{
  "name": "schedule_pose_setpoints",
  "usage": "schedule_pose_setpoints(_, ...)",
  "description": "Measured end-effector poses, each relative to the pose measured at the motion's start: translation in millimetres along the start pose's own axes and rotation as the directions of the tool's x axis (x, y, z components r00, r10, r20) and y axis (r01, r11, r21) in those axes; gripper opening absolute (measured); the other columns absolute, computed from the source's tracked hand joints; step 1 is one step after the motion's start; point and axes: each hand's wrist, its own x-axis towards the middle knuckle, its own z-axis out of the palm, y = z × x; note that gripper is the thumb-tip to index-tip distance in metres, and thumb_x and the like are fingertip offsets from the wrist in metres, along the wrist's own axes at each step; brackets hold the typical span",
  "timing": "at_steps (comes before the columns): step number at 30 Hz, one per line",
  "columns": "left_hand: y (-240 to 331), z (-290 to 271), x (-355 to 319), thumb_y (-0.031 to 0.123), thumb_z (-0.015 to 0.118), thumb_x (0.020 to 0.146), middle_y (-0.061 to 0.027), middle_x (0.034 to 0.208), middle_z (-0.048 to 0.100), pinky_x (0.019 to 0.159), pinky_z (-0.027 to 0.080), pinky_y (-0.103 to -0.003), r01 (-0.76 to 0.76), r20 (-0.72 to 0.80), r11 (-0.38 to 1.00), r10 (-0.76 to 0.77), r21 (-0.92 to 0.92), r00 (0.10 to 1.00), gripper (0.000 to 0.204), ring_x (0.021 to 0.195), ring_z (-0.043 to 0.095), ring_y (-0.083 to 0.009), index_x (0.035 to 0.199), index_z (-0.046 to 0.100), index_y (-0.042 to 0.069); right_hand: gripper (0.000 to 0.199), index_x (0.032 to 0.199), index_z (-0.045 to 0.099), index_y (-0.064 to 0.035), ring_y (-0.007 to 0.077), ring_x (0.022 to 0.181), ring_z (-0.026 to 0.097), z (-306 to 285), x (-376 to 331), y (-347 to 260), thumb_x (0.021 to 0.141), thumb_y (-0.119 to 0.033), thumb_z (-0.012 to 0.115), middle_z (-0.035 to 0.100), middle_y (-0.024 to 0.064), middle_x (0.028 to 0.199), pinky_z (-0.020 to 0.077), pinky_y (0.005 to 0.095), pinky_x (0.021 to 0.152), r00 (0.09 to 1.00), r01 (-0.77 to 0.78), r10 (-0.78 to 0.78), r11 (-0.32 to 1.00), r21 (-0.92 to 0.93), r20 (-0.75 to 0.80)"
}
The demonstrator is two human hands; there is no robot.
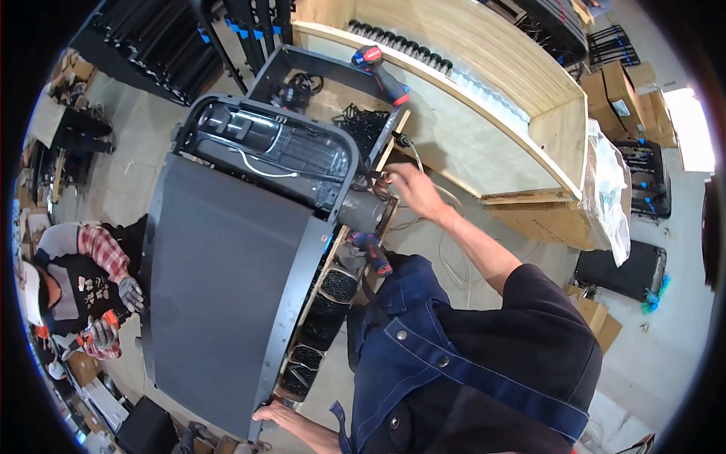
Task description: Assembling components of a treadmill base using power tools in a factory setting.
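Observation:
A treadmill [227, 265] with a dark grey belt lies across the workbench in front of me. The motor bay [265, 144] at its far end is uncovered, showing a cylindrical motor [240, 129] and a white cable [261, 168]. My left hand [280, 415] is closed around the near right corner of the metal side rail [291, 318]. Beyond the far right corner of the frame, my right hand [412, 188] has its fingers pinched together beside dark wiring. What they hold, if anything, is too small to name.
A cordless driver [370, 253] rests beside bins of screws [306, 363] along the bench's right edge. Another driver [382, 74] lies on the tray [265, 72] of black parts. A wooden crate [522, 144] stands beyond. At left, a gloved co-worker [83, 287] holds an orange tool.

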Motion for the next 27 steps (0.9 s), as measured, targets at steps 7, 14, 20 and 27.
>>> schedule_pose_setpoints(7,20,-39,1,0.041,0.042,0.101,-0.0148,0.146,0.058,0.106,0.05,-0.057,0.036,0.145,0.987,-0.059,0.156,0.988,0.056,0.128,0.058,-0.0391,0.143,0.057,0.006,0.073,0.147,0.044,0.0081,0.0395,0.13,0.056,24,62,175,0.092,-0.028,0.074,0.058,0.0279,0.139,0.042,0.0447,0.114,0.848,-0.507,0.524,0.847,0.161,-0.085)
schedule_pose_setpoints(14,-8,-26,-33,0.033,0.052,0.1,-0.0079,0.123,0.067,0.095,0.055,-0.051,0.102,0.164,0.987,-0.122,0.128,0.979,0.038,0.11,0.064,-0.0305,0.126,0.061,0.007,0.022,0.109,0.072,-0.0169,0.0095,0.083,0.065,58,135,349,0.089,-0.021,0.081,0.075,-0.0018,0.1,0.0461,0.0309,0.066,0.662,-0.744,0.711,0.586,0.321,0.236)
schedule_pose_setpoints(20,-46,-114,-93,0.065,0.041,0.105,-0.0131,0.1,0.068,0.073,0.06,-0.037,0.0,0.284,0.845,-0.181,0.535,0.942,0.068,0.086,0.07,-0.0231,0.123,0.059,0.002,0.034,0.117,0.073,-0.0167,0.0082,0.099,0.064,56,126,310,0.087,-0.026,0.084,0.074,-0.0059,0.108,0.0447,0.0313,0.08,0.77,-0.638,0.592,0.706,0.309,0.239)
schedule_pose_setpoints(27,-150,-187,-5,0.038,0.065,0.099,-0.0102,0.089,0.073,0.063,0.058,-0.034,-0.049,0.183,0.531,-0.204,0.846,0.962,0.039,0.076,0.072,-0.0196,0.108,0.07,0.001,0.041,0.129,0.065,-0.0045,0.0175,0.117,0.064,-99,103,180,0.093,-0.02,0.079,0.068,0.0066,0.127,0.0514,0.0327,0.099,0.889,-0.451,0.429,0.764,0.461,0.16)
